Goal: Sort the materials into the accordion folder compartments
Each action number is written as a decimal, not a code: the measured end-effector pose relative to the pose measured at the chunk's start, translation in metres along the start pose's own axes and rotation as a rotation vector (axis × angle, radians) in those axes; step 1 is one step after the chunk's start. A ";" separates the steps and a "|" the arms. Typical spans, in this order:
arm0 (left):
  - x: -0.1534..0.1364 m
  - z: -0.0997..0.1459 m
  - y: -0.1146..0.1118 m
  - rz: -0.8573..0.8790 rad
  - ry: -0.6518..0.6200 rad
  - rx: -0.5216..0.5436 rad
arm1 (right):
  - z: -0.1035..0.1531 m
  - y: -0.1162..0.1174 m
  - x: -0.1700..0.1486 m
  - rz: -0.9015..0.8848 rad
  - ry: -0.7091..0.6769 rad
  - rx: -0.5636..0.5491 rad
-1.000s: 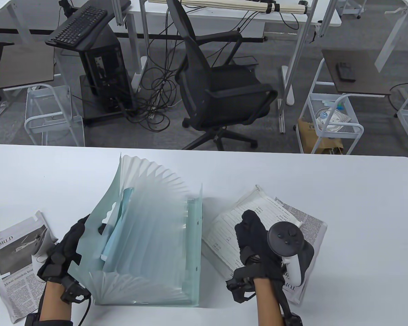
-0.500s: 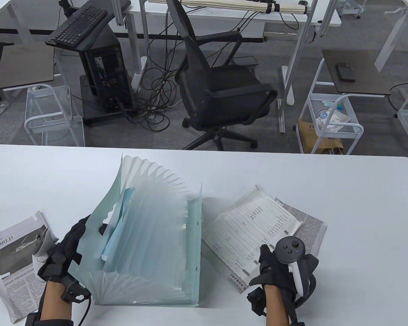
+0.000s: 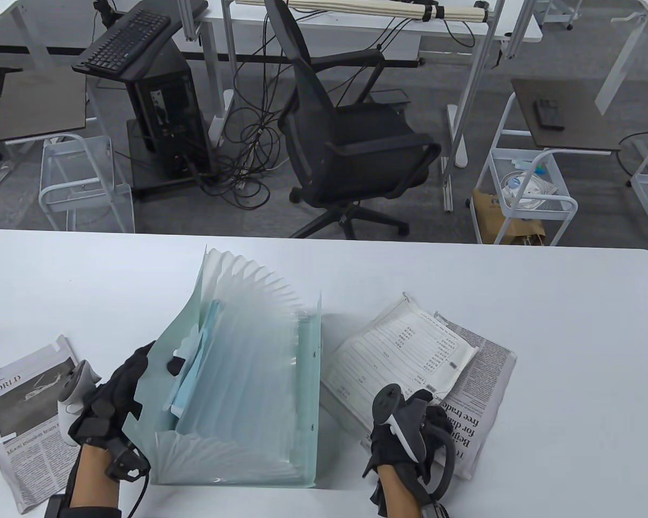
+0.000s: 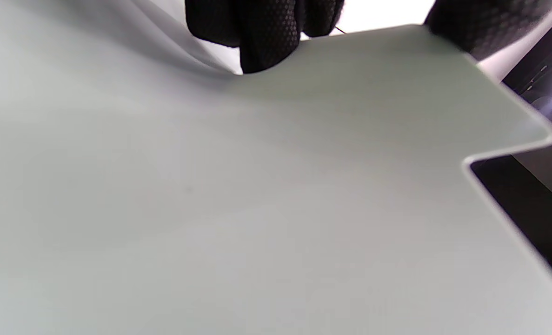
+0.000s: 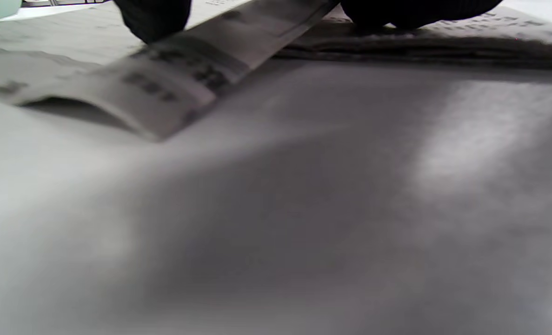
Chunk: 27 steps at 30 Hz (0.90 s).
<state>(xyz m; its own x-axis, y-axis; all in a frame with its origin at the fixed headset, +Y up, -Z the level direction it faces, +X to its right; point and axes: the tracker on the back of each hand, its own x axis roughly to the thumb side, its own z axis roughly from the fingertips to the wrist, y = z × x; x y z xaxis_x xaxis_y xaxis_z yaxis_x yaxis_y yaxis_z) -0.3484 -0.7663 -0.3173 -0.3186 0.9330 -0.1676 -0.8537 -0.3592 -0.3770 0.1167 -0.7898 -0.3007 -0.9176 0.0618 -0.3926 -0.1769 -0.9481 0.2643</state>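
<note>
- The right hand [image 3: 405, 431], in a black knit glove with a tracker on its back, sits at the near edge of the white table [image 3: 572, 377]. It pinches the near edge of a printed form sheet [image 3: 399, 350]. In the right wrist view the fingertips [image 5: 155, 16] sit on top of the lifted, curling paper edge [image 5: 178, 79]; that view is blurred.
- The form sheet is thin, off-white, ruled into boxes, and lies at a slant on a folded newspaper [image 3: 480, 388] with grey columns and bold headline type.
- The left hand [image 3: 110, 402], gloved alike, grips the front cover of the accordion folder [image 3: 248, 377], fingers curled over the cover's cut-out edge. In the left wrist view the smooth, matte pale-green cover [image 4: 303, 186] fills the frame, with fingertips [image 4: 266, 42] hooked over its top.
- The folder stands open between the hands, just left of the form sheet: translucent frosted-green plastic, pleated dividers fanned out like ribs. Pale blue sheets [image 3: 197, 372] sit in a front compartment.
- A second newspaper [image 3: 16, 421], headed "WORLD" with a dark photo, lies flat at the far left, partly hidden by the left hand.
- Beyond the table: a black mesh office chair [image 3: 351, 140], a computer tower [image 3: 167, 113] with a keyboard [image 3: 124, 40] on top, tangled cables [image 3: 248, 156], and white wire carts [image 3: 524, 189].
</note>
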 end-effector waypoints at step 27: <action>0.002 0.003 -0.001 0.000 -0.016 0.010 | 0.002 -0.035 -0.050 -0.631 0.057 -0.134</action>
<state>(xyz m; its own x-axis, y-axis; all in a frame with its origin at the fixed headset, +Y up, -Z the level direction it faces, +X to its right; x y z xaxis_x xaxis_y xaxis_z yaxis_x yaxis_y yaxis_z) -0.3494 -0.7642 -0.3145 -0.3249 0.9333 -0.1528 -0.8578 -0.3588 -0.3680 0.1683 -0.7595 -0.2881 -0.6309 0.6070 -0.4833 -0.6269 -0.7658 -0.1433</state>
